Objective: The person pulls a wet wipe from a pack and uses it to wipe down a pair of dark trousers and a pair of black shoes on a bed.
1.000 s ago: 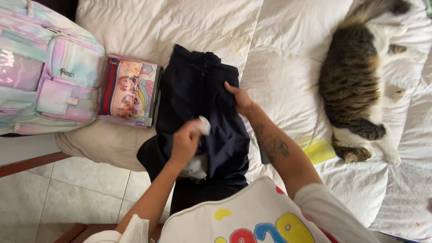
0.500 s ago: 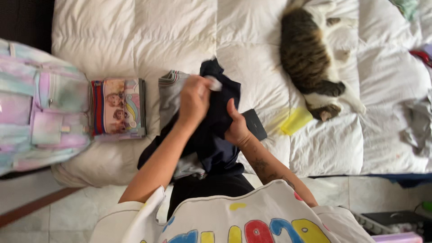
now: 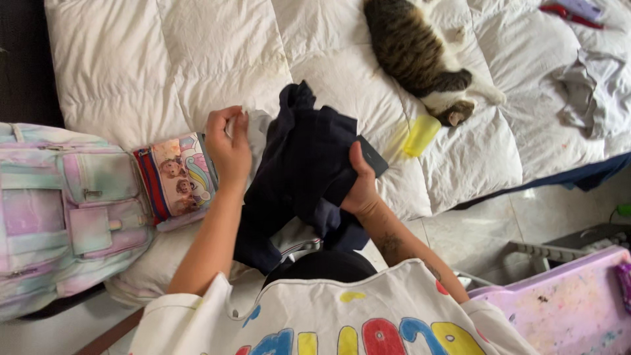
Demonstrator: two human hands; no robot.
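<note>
A dark navy garment (image 3: 303, 164) lies bunched on the near edge of a white quilted bed (image 3: 197, 59). My right hand (image 3: 360, 187) grips its right side, thumb on top of the cloth. My left hand (image 3: 227, 146) is raised at the garment's left edge, fingers closed on a pale grey-white piece of fabric (image 3: 257, 131) that shows beside the navy cloth. A grey part of the clothing (image 3: 294, 238) hangs below, toward my lap.
A pastel backpack (image 3: 59, 210) and a colourful cartoon pencil case (image 3: 176, 176) sit left of my hands. A tabby cat (image 3: 414, 56) lies at the top, a yellow object (image 3: 420, 135) and a dark flat object (image 3: 373, 158) nearby. A grey cloth (image 3: 591, 85) lies right; a purple stained surface (image 3: 565, 302) stands lower right.
My left hand moved left off the navy garment, pulling the pale fabric out. My right hand kept its grip. The view swung, so the cat and bed shifted up and left.
</note>
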